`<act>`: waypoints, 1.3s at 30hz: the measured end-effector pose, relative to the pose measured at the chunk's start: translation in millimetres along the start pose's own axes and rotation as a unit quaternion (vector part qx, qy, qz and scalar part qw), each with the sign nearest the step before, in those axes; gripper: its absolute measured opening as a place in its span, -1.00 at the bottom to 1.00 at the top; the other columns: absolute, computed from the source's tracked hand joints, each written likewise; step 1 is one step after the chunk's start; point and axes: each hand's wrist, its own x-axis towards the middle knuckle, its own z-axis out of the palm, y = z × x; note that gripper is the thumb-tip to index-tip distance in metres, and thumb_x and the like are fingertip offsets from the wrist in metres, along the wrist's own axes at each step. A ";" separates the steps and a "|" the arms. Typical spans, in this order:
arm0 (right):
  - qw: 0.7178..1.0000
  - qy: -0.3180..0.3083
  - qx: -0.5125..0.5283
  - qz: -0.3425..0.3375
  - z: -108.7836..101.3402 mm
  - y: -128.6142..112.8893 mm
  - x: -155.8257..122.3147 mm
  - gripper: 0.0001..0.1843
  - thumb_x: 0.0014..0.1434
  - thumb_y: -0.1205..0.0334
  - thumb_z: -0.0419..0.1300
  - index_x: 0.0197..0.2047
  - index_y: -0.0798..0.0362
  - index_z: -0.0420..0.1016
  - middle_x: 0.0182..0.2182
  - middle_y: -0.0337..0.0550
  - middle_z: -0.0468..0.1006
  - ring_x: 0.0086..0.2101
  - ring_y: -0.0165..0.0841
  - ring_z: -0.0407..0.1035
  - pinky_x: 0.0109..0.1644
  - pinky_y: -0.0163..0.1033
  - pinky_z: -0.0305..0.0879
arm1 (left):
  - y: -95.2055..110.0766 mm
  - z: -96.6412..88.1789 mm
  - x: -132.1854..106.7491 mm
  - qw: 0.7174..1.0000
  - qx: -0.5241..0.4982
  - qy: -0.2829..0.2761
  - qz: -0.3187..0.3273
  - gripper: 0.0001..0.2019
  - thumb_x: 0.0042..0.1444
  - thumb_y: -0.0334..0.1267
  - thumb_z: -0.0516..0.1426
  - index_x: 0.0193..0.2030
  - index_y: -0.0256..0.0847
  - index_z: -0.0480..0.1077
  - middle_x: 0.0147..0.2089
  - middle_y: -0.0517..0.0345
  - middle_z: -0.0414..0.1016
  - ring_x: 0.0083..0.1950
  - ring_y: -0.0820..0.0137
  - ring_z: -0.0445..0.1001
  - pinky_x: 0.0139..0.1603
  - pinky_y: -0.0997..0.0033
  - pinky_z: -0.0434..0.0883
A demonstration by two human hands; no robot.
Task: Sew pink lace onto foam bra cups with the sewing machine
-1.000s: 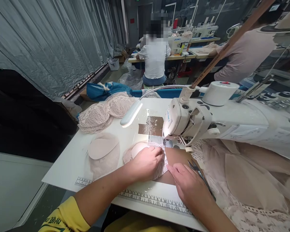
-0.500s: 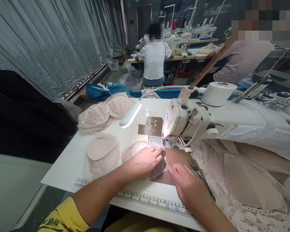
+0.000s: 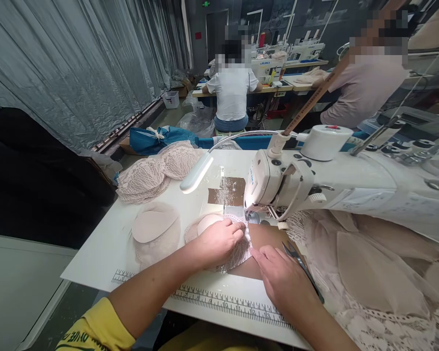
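Beside sewing machine: left hand curled over lace piece, grip hidden; right hand nearly closed, pinching its edge.

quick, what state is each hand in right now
Left hand: closed, holding the lace piece.
Right hand: at its edge; whether it pinches cannot be told.

Free tabletop opens between lamp and lace piece, while sewing machine and scissors obstruct the right.
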 end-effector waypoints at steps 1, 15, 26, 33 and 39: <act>1.000 0.000 -0.001 0.000 0.5 0.0 0.6 -0.56 0.09 0.57 -0.01 -0.01 0.13 0.47 -0.41 -0.15 0.40 -0.39 -0.33 0.22 -0.32 -0.26 0.11 | -0.1 -1.4 0.0 1.000 -0.005 0.002 -0.005 -0.81 0.03 -0.51 0.05 -0.19 -0.38 0.34 0.11 -0.18 0.37 -0.09 0.27 0.40 -0.09 0.32 0.35; 1.000 0.014 0.006 0.016 -3.4 -2.7 8.0 -0.62 0.16 0.53 -0.03 -0.07 0.13 0.51 -0.45 -0.15 0.41 -0.42 -0.34 0.24 -0.35 -0.27 0.12 | -4.7 -4.6 0.4 1.000 -0.014 -0.009 -0.011 -0.67 0.04 -0.48 0.04 -0.02 -0.41 0.34 0.17 -0.13 0.34 -0.16 0.28 0.37 -0.12 0.33 0.33; 0.997 -0.056 -0.003 0.049 -10.2 6.3 32.8 -0.58 0.10 0.53 0.01 -0.07 0.06 0.53 -0.41 -0.15 0.48 -0.38 -0.33 0.36 -0.34 -0.28 0.19 | -28.4 3.8 11.7 1.000 -0.013 0.004 0.015 -0.58 0.10 -0.42 0.03 0.13 -0.45 0.30 0.19 -0.18 0.34 -0.03 0.25 0.39 -0.03 0.30 0.31; 0.997 -0.038 -0.032 0.052 -4.1 13.4 47.3 -0.57 0.12 0.54 0.01 -0.04 0.06 0.54 -0.40 -0.14 0.52 -0.40 -0.34 0.37 -0.36 -0.27 0.18 | -47.2 2.4 21.6 1.000 0.005 0.008 0.019 -0.59 0.12 -0.40 0.04 0.14 -0.40 0.31 0.16 -0.11 0.37 -0.10 0.26 0.38 -0.07 0.32 0.33; 0.998 -0.019 -0.054 0.026 2.1 17.4 43.9 -0.53 0.09 0.57 0.02 0.01 0.09 0.52 -0.36 -0.12 0.53 -0.45 -0.35 0.34 -0.38 -0.24 0.17 | -44.2 1.8 14.3 0.999 -0.007 0.041 -0.009 -0.65 0.23 -0.36 -0.01 0.14 -0.26 0.34 0.12 -0.10 0.39 -0.06 0.23 0.36 -0.10 0.27 0.34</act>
